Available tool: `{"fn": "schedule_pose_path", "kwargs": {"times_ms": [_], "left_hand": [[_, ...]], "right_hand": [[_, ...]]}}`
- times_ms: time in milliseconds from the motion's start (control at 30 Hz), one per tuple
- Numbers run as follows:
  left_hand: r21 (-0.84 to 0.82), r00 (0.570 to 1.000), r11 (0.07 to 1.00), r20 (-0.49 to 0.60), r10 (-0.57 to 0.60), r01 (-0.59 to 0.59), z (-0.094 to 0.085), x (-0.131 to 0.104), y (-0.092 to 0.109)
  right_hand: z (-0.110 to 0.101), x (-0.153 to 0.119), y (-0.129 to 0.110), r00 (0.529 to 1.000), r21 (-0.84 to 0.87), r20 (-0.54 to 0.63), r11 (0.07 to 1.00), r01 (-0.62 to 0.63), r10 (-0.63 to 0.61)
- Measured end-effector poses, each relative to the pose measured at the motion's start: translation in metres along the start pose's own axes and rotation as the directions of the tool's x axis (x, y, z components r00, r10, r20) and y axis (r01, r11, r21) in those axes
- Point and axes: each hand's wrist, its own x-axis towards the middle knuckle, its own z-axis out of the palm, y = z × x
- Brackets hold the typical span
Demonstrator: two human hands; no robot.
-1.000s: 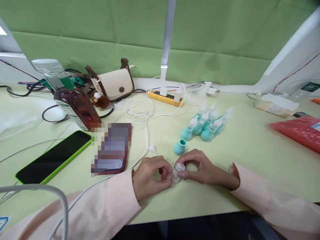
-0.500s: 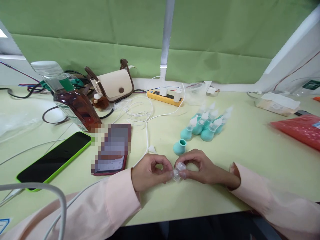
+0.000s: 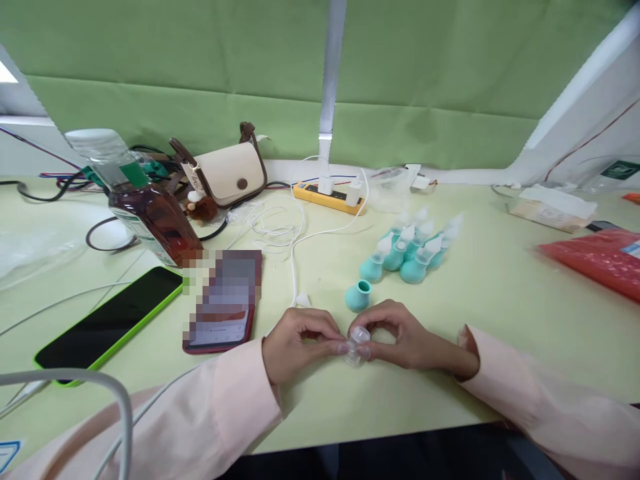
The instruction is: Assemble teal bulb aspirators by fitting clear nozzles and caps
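Observation:
Between my two hands, low over the front of the table, is a small clear plastic fitting (image 3: 359,336). My left hand (image 3: 301,343) pinches its left side with thumb and forefinger. On the other side, my right hand (image 3: 406,339) grips it between thumb and curled fingers. Part of the fitting is hidden by the fingertips. Just beyond the hands sits a teal rubber bulb (image 3: 357,297) with its round mouth open. Farther back and to the right, several nasal aspirators (image 3: 415,269) with teal bulbs and clear pointed tips stand in a cluster.
At left lie a green-cased phone (image 3: 110,323) and a dark red phone (image 3: 220,340); behind them are a bottle of brown liquid (image 3: 155,220) and a cream handbag (image 3: 230,175). A yellow power strip (image 3: 320,195) trails white cables. A red plastic package (image 3: 595,263) lies right, near a tissue pack (image 3: 550,210).
My left fingers have straightened and flattened slightly at the clear fitting. Both hands keep hold of it in nearly the same spot. The camera view has shifted a little.

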Motion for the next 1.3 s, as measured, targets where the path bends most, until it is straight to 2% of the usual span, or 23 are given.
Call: {"fn": "schedule_pose_path", "kwargs": {"times_ms": [100,167,233,267,433,500,567,700,867,967,1100,1167,1200,1267,1300], "left_hand": [[0.254,0.976,0.946,-0.019,0.215,-0.203,0.001,-0.003,-0.002],[0.417,0.922,0.845,-0.044,0.385,-0.334,0.003,-0.006,-0.003],[0.497,0.879,0.787,-0.092,0.467,-0.366,0.005,-0.007,-0.003],[0.507,0.878,0.79,-0.124,0.463,-0.345,0.006,-0.008,-0.003],[0.44,0.947,0.887,-0.204,0.249,-0.139,0.01,-0.009,0.001],[0.405,0.959,0.911,-0.219,0.178,-0.077,0.01,-0.01,0.002],[0.349,0.954,0.936,-0.266,0.141,-0.041,0.01,-0.011,0.004],[0.237,0.911,0.971,-0.403,0.085,0.015,0.006,-0.009,0.006],[0.251,0.899,0.959,-0.439,-0.011,0.134,-0.004,0.0,-0.002],[0.121,0.877,0.967,-0.458,-0.147,0.225,-0.007,0.005,-0.007],[-0.034,0.873,0.96,-0.408,-0.266,0.277,-0.009,0.006,-0.008],[0.019,0.885,0.967,-0.409,-0.224,0.253,-0.009,0.005,-0.008],[0.095,0.898,0.974,-0.415,-0.147,0.204,-0.008,0.004,-0.008],[0.314,0.915,0.949,-0.389,0.105,0.024,-0.008,0.003,-0.009],[0.421,0.908,0.904,-0.347,0.236,-0.074,-0.008,0.003,-0.01]], "right_hand": [[0.003,0.001,0.001,0.999,-0.015,-0.051,1.0,-0.017,0.016],[0.005,0.001,0.001,0.994,-0.046,-0.107,0.999,-0.011,0.006],[0.007,0.002,0.0,0.988,-0.073,-0.157,0.997,-0.009,-0.002],[0.008,0.003,-0.001,0.985,-0.079,-0.174,0.997,-0.01,-0.004],[0.01,0.003,-0.004,0.97,-0.174,-0.226,0.984,0.044,-0.083],[0.012,0.002,-0.004,0.962,-0.245,-0.242,0.967,0.066,-0.127],[0.013,0.001,-0.004,0.953,-0.307,-0.245,0.947,0.099,-0.179],[0.016,-0.001,-0.004,0.933,-0.35,-0.255,0.923,0.157,-0.255],[0.016,0.0,-0.004,0.956,-0.2,-0.261,0.976,0.081,-0.133],[0.015,0.001,-0.003,0.971,-0.097,-0.237,0.995,0.001,-0.025],[0.014,0.001,-0.001,0.975,-0.053,-0.218,0.997,-0.059,0.046],[0.014,0.001,0.001,0.975,-0.064,-0.218,0.996,-0.067,0.052],[0.015,0.001,0.001,0.975,-0.076,-0.215,0.995,-0.065,0.047],[0.016,0.001,0.002,0.978,-0.116,-0.209,0.992,-0.045,0.02],[0.016,0.001,0.003,0.978,-0.149,-0.207,0.989,-0.025,-0.007]]}}
